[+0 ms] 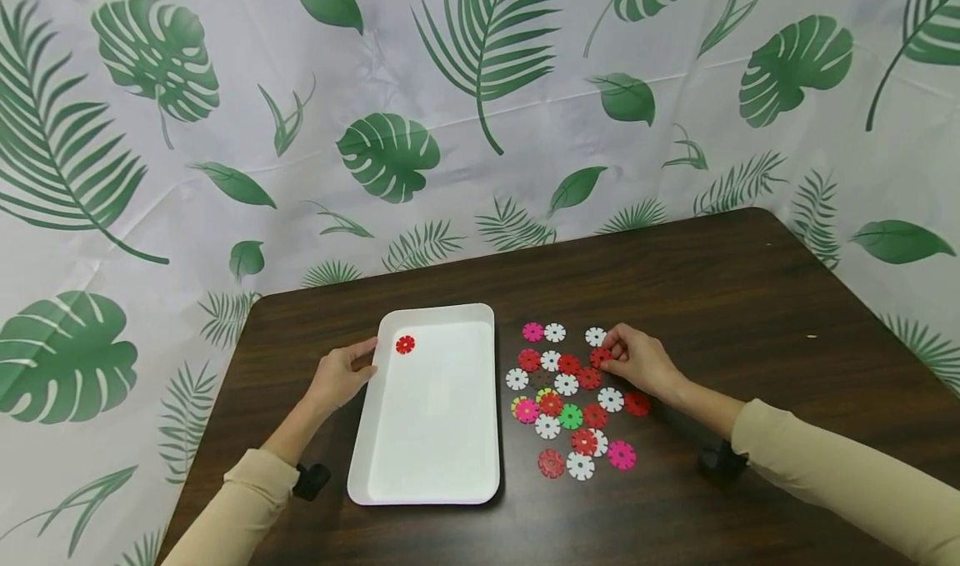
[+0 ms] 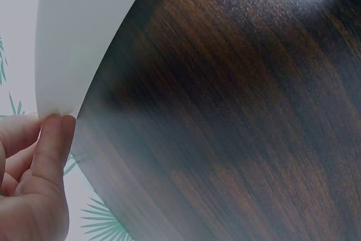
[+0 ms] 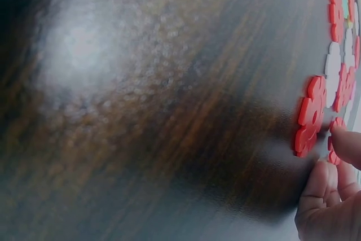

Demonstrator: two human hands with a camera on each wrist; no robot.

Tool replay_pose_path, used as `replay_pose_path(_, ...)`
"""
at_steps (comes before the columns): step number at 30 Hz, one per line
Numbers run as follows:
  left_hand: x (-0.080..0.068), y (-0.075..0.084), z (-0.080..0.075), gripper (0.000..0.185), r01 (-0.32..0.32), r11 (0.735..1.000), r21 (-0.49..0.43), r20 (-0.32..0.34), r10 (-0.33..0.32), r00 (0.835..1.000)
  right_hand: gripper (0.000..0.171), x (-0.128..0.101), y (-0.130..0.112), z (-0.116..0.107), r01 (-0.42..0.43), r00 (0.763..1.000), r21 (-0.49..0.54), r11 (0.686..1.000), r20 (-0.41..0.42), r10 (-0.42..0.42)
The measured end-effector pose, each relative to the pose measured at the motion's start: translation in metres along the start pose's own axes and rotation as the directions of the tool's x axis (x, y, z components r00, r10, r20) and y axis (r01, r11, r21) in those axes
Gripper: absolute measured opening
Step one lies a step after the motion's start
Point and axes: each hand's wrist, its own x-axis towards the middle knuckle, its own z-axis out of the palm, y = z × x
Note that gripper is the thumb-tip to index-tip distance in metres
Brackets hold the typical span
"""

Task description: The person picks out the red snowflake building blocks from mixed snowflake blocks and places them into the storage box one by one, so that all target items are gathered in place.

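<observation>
Head view: right hand (image 1: 637,362) pinches a notched red disc (image 1: 600,356); left hand (image 1: 341,376) grips the smooth white tray (image 1: 438,483).

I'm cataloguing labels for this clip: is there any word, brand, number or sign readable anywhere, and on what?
None: no readable text in any view.
White rectangular plastic tray: plain, no print seen.
Notched round plastic discs: no marks legible.
Leaf-printed white backdrop cloth: pattern only.
Dark wooden table: bare wood grain.
</observation>
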Motion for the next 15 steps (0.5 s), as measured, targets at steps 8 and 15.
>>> replay_pose_path(8, -0.0001, -0.0006, 0.0002, 0.049, 0.005, 1.0, 0.001, -0.003, -0.005, 1.0, 0.018, 0.0005, 0.0006, 0.0, -0.008, 1.0, 0.019, 1.0, -0.01, 0.009)
replay_pose_path(15, -0.0007, -0.0001, 0.0002, 0.049, -0.005, 1.0, -0.002, -0.006, 0.005, 1.0, 0.014, 0.0022, -0.0003, -0.0042, -0.029, 1.0, 0.038, 0.999, 0.0, 0.029)
